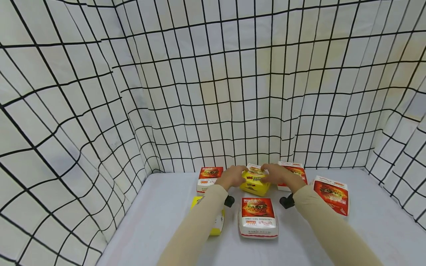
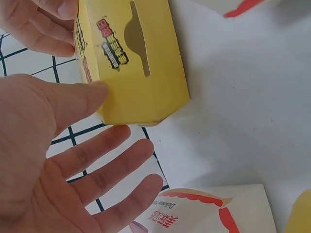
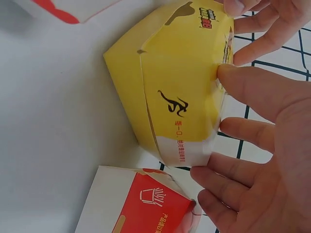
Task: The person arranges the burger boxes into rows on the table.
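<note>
A yellow burger box stands tilted at the back of the white table, between my two hands. My left hand holds its left side. In the left wrist view the thumb lies on the yellow face beside a slot, and the index fingertip meets the box's edge; the other fingers are spread. From the right, my right hand holds the same box, its thumb on the top edge and fingertips along the far side in the right wrist view. Whether the box's base touches the table is unclear.
A red-and-white burger box sits in front. Others stand at back left, behind my right hand and far right. A second yellow box is partly behind my left sleeve. Black-grid netting encloses the table.
</note>
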Demonstrator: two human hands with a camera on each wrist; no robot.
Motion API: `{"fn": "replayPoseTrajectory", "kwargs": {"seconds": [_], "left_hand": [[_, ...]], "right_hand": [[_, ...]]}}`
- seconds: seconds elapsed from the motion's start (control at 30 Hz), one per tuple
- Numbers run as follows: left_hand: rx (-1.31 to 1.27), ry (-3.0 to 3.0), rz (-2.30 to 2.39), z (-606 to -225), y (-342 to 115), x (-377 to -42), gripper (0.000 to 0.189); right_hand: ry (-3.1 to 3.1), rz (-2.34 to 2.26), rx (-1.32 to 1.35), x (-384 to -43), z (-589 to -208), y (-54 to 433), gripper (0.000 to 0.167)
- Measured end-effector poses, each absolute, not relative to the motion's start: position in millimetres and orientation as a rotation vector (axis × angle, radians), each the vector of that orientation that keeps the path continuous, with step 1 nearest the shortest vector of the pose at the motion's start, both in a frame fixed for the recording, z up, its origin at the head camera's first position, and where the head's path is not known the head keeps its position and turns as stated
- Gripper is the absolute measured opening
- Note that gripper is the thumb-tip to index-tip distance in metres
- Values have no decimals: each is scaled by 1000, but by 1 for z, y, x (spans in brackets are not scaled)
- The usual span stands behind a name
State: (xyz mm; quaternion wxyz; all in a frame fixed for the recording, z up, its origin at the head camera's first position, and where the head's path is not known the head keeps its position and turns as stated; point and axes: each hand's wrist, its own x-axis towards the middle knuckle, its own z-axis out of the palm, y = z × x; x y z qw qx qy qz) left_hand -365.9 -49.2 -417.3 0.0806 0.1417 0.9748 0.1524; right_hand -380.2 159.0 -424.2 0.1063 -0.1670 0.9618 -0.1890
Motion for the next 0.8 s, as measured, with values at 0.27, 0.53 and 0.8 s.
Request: {"fn": "replayPoseTrajectory", "kwargs": {"seconds": [0.27, 0.53, 0.8], "left_hand": [[382, 2919, 503, -416, -50, -368, 49], [360, 2929, 500, -417, -52, -369, 49], [403, 3002, 560, -418, -55, -366, 38]], "right_hand": [[2832, -569, -483, -376, -422, 158, 51], [2848, -548, -473, -370, -420, 155, 51], [2896, -517, -495, -373, -422, 157, 59]]}}
